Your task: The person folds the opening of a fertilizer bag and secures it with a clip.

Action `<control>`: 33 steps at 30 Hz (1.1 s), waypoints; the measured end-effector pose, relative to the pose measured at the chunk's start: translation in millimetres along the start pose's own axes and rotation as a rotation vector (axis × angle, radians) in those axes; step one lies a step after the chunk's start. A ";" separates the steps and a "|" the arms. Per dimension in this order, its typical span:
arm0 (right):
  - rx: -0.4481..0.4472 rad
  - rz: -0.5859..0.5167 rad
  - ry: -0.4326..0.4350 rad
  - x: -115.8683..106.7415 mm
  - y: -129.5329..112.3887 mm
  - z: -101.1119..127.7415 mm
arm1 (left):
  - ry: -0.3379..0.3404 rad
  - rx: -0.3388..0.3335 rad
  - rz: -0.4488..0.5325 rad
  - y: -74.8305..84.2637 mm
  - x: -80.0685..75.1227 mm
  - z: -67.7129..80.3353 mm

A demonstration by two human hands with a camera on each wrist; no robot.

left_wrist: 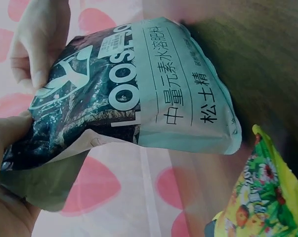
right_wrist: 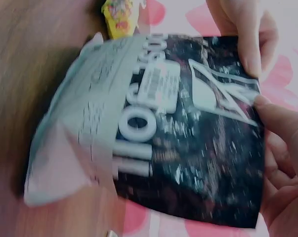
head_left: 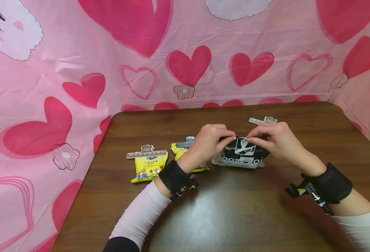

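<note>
Two hands are working on one dark pouch (head_left: 241,154), which is standing on its pale bottom edge near the middle of the bench (head_left: 235,217), its top edge facing away from the person. The left hand (head_left: 208,140) is pinching the pouch's top left corner between thumb and curled fingers, and the right hand (head_left: 274,138) is pinching the top edge just beside it on the right; neither grip is spread. The left wrist view is showing the pouch (left_wrist: 139,94) with its folded top held in that hand, and the right wrist view is showing the pouch (right_wrist: 188,133) with the right thumb pressing on its upper corner.

The pouch's long axis is running left to right across the bench, so its top edge is lying straight between the two grips, with both hands about equally near and their fingertips almost meeting over the middle.

Just left of the pouch, a small yellow packet (head_left: 185,150) is lying partly behind the left wrist, with a clip (head_left: 185,142) on its top. Farther left, a second yellow packet (head_left: 148,167) is lying with a long clip (head_left: 146,153) across its top. A loose clip (head_left: 262,120) is lying behind the right hand, apart from the pouch. Pink heart cloth (head_left: 78,70) is hanging around the bench.
</note>
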State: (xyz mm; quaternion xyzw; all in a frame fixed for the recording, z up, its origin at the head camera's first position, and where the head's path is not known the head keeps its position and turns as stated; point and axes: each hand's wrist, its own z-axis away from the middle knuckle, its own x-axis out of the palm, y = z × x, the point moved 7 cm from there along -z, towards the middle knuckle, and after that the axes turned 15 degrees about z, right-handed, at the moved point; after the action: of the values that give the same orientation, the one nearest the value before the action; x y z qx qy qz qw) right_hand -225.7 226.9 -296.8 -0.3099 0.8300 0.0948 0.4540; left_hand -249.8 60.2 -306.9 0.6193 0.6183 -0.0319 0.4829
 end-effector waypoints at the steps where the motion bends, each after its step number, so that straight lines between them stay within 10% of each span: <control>1: -0.009 -0.001 -0.007 -1.1 1.2 0.8 | 0.004 -0.015 0.017 -1.9 -0.4 0.6; 33: 0.068 -0.021 -0.017 -2.3 14.2 11.9 | 0.010 -0.051 0.079 -7.0 -3.4 3.8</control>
State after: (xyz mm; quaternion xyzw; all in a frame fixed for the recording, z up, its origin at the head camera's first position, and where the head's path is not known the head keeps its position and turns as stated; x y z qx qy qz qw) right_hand -225.0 244.3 -303.5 -0.3022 0.8255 0.0644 0.4723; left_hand -254.1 53.6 -310.6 0.6309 0.5963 0.0057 0.4963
